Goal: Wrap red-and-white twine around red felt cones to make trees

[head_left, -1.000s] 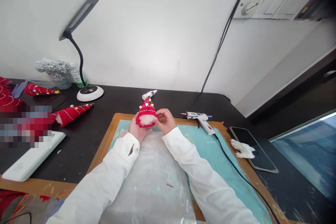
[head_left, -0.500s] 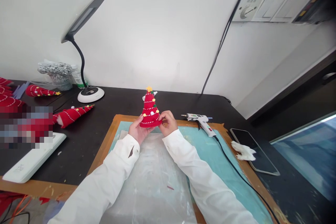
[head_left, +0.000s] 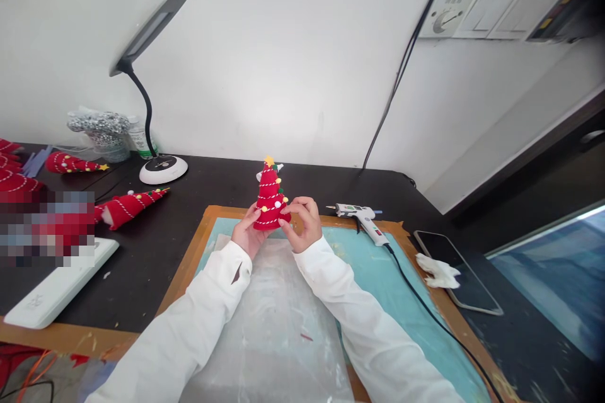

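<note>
A small red Christmas tree ornament [head_left: 270, 192] stands upright between my hands, cone-shaped, with white twisted cord, small coloured balls and a yellow star on its tip. My left hand [head_left: 249, 233] is closed around the left side of its base, thumb in front. At the lower right of the cone is my right hand [head_left: 305, 223]; its thumb and index finger are spread apart, their tips at the red surface. The cone's underside and back are hidden.
A glue gun [head_left: 362, 219] lies on the blue mat [head_left: 378, 283], its cord trailing right. Beside it are a phone [head_left: 458, 271] and crumpled tissue [head_left: 439, 271]. More red trees [head_left: 135, 206], a white power bank [head_left: 61, 286] and a desk lamp [head_left: 163, 170] are at left.
The tree has turned slightly, its balls shifting right. My right hand has let go of the lower hem, and its thumb and index finger have spread at the cone's front. My left hand keeps its hold.
</note>
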`<control>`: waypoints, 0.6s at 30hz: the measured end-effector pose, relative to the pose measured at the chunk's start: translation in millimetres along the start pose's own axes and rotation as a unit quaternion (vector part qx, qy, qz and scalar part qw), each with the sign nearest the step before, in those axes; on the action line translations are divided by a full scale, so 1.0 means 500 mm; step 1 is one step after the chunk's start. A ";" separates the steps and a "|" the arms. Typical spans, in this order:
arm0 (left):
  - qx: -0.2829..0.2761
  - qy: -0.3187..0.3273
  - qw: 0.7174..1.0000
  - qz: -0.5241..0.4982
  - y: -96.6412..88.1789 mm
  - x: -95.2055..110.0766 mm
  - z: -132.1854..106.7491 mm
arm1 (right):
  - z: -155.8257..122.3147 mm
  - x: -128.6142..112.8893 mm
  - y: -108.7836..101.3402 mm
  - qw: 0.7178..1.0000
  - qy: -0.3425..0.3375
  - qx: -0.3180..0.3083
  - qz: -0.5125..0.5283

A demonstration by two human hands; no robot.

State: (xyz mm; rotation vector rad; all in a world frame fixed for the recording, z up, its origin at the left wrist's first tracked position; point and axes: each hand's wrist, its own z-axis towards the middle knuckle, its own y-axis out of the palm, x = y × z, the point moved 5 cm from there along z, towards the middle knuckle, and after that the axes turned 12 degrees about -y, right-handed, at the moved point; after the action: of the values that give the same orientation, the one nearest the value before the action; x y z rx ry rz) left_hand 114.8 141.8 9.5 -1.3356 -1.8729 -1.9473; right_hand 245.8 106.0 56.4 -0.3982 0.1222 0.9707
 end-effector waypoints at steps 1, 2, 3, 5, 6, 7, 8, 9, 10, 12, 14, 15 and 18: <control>-0.002 0.002 1.000 0.002 0.000 0.000 0.001 | -0.001 0.000 0.001 1.000 0.000 -0.001 -0.003; -0.001 0.003 1.000 0.002 -0.001 0.001 0.001 | -0.002 0.001 0.002 1.000 0.003 -0.002 -0.007; 0.003 0.004 1.000 -0.001 -0.002 0.001 0.002 | -0.003 0.003 0.002 1.000 0.007 -0.003 -0.010; 0.013 0.004 1.000 -0.010 -0.004 0.002 0.004 | -0.004 0.008 0.004 1.000 0.018 -0.009 -0.009; 0.018 0.003 1.000 -0.014 -0.005 0.002 0.004 | -0.004 0.010 0.005 1.000 0.023 -0.013 -0.005; 0.023 0.003 1.000 -0.017 -0.005 0.002 0.004 | -0.004 0.012 0.006 1.000 0.026 -0.015 0.002; 0.026 0.002 0.999 -0.017 -0.005 0.002 0.004 | -0.003 0.012 0.006 0.999 0.027 -0.016 0.010; 0.029 0.001 0.999 -0.017 -0.004 0.002 0.003 | -0.002 0.012 0.007 0.999 0.028 -0.016 0.017; 0.030 0.000 0.999 -0.015 -0.003 0.003 0.003 | -0.001 0.012 0.007 0.999 0.028 -0.015 0.025; 0.029 -0.001 0.999 -0.013 0.000 0.004 0.001 | -0.001 0.013 0.007 0.999 0.028 -0.015 0.034; 0.021 -0.002 1.000 -0.022 0.002 0.005 -0.001 | -0.004 0.017 0.008 0.999 0.031 -0.015 0.039; 0.016 -0.003 0.999 -0.031 0.002 0.006 -0.002 | -0.005 0.020 0.008 0.998 0.034 -0.014 0.042; 0.018 0.003 0.998 -0.063 -0.007 0.009 -0.001 | -0.012 0.033 0.009 0.997 0.054 -0.005 0.057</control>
State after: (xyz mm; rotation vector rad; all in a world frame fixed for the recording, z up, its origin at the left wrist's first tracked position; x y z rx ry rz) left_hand 109.8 144.4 10.0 -1.2296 -2.0255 -1.9622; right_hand 251.9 118.6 45.1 -0.4561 0.2400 1.0631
